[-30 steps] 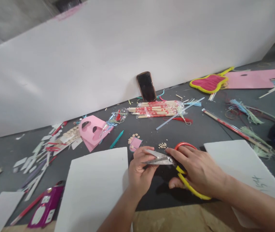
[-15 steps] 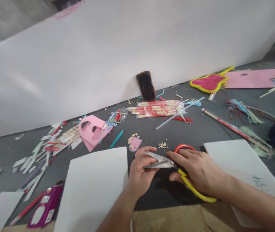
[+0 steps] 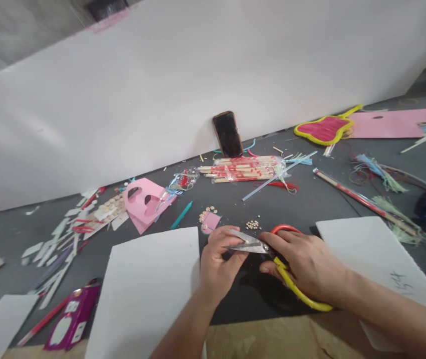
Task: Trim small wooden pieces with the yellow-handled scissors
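Observation:
My right hand (image 3: 305,257) is closed on scissors (image 3: 254,245) with one red and one yellow handle loop. Their blades point left and stand slightly apart. A tiny pale piece shows by the blades, too small to name surely. Curled around the blade tips, my left hand (image 3: 218,264) has thumb and fingers drawn together; what they pinch is hidden. Just beyond the hands lie a small heap of pale beads (image 3: 253,225), a pink paper piece (image 3: 210,222) and more little beads (image 3: 207,212).
White foam boards flank the hands, one left (image 3: 149,289) and one right (image 3: 373,259). Behind are a teal pen (image 3: 181,215), wrapped sticks (image 3: 243,169), a leaning phone (image 3: 228,133) and pink card (image 3: 145,202). Scraps (image 3: 61,244) and a purple box (image 3: 73,316) lie left.
The scissor blades have closed partway, and the yellow handle loop has moved slightly up and left. Both hands stay in nearly the same place.

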The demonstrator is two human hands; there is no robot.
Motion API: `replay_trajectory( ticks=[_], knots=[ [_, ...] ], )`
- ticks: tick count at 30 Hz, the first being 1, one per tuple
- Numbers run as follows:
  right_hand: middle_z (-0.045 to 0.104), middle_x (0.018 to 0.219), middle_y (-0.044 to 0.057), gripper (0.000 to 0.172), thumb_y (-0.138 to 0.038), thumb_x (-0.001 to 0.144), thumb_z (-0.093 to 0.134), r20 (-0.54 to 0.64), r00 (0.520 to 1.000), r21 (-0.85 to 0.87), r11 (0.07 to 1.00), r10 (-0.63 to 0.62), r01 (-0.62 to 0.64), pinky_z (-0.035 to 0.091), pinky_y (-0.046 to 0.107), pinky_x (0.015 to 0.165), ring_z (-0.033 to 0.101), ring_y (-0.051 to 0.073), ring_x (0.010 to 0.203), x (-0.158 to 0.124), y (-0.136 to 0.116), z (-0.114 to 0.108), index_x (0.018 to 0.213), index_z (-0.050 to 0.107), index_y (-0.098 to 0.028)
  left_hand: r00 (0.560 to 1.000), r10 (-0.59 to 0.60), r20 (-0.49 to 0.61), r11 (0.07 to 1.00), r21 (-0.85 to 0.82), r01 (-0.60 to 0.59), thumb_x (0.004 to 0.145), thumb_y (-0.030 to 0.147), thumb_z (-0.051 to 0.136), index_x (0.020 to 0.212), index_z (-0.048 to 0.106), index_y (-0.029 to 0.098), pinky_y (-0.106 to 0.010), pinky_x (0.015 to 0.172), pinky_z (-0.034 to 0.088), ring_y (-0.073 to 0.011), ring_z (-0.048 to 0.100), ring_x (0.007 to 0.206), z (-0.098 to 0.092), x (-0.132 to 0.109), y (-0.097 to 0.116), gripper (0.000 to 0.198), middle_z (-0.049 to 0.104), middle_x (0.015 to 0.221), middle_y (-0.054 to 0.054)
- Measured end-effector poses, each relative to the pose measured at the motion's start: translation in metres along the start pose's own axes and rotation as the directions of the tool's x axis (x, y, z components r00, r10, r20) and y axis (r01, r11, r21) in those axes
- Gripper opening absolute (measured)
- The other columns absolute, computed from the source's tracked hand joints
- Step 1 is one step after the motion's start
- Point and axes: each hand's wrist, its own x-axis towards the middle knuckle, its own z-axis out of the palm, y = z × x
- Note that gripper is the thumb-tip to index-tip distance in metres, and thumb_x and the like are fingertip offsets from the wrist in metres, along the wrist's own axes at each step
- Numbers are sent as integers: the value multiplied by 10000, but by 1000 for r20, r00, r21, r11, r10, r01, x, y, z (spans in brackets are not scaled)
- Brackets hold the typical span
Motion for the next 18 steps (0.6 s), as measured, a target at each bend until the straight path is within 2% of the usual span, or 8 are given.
replay_trajectory(
  ticks=[2,7,9,13,18],
  knots=[
    [644,873,89,558,-614,870,395,-30,999,-10,1000,-13,13,413,314,585,618,231,748,1,1,-1,1178,531,-169,1000,17,-13,1000,-19,-17,757,180,687,797,667,212,-429,889,448,-246,597,1002,0,0,-1,55,664,933,-72],
    [629,918,115,839,-790,698,455,-66,997,-23,999,-39,37,431,344,614,607,269,792,3,0,-4,1230,507,-143,999,47,-4,999,0,-47,760,156,670,771,672,215,-424,888,442,-246,601,989,-2,0,1,60,683,830,-54],
    [625,927,123,883,-808,668,465,-71,996,-19,998,-53,52,438,353,637,602,275,814,3,-1,-5,1234,506,-132,999,51,15,999,11,-52,769,153,654,769,674,211,-426,889,440,-248,604,986,-3,0,1,61,690,802,-54],
    [621,913,126,852,-785,691,475,-83,994,-24,997,-70,68,437,354,632,595,267,795,3,-1,-5,1219,517,-118,998,39,48,998,41,-41,781,175,639,753,677,205,-432,889,442,-257,606,993,-4,1,2,57,699,788,-63],
    [631,847,100,642,-658,825,442,-77,994,-24,997,-75,73,415,317,578,597,224,708,2,1,-3,1173,548,-129,998,-9,62,998,56,5,785,219,643,738,673,198,-437,878,455,-264,605,1006,-3,1,2,60,699,837,-83]
  ],
)
